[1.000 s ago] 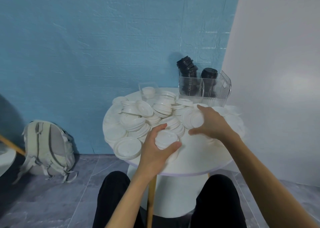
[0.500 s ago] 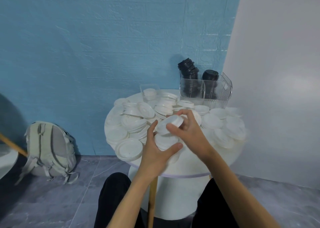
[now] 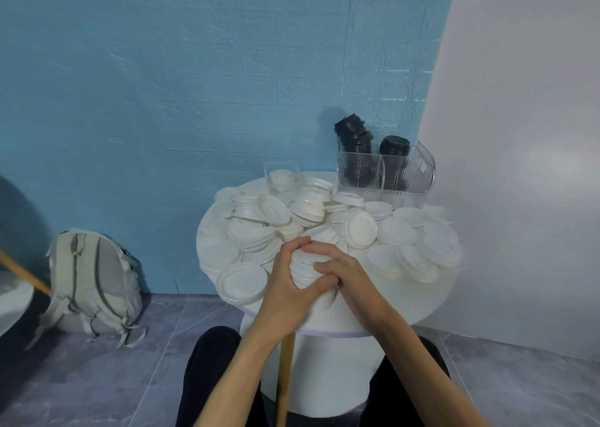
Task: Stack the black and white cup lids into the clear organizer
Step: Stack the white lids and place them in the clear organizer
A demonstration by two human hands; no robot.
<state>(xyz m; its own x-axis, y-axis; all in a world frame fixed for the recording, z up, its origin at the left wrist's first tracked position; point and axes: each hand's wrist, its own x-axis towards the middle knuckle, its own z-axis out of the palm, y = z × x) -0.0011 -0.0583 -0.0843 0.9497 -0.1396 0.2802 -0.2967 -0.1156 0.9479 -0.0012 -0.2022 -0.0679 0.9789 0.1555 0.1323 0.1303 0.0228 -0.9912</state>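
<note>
Much of the small stack of white lids [image 3: 303, 269] is sitting hidden behind the two hands, so its height and count are hard to make out; only its top faces and a few rims are showing between the fingers. The left hand [image 3: 285, 288] is wrapping the stack from the left, its thumb lying across the near side and its fingers [image 3: 293, 244] curling over the far top edge. The right hand [image 3: 349, 275] is closing in from the right, its fingers [image 3: 319, 248] curled over the top and front of the same stack, fingertips meeting those of the left hand. Both hands are holding the stack just above the near part of the round white bench [image 3: 389, 306].

The rest of the white lids [image 3: 360, 228] are lying in loose heaps across the bench, overlapping so that single lids are hard to tell apart, and those at the right edge are blurring into the pale wall. At the far right of the bench the clear organizer [image 3: 386, 175] is standing, well apart from the hands. Two columns of black lids [image 3: 355, 134] are rising out of it, the left one leaning; their lower parts are only dimly showing through the ribbed wall. A smaller clear tray [image 3: 281, 168] at the far edge is holding a few white lids, its outline faint.

On the floor to the left a grey backpack [image 3: 92, 280] is leaning against the blue wall. A wooden stick [image 3: 285, 378] is standing in front of the bench's pedestal, its lower end cut off by the frame.
</note>
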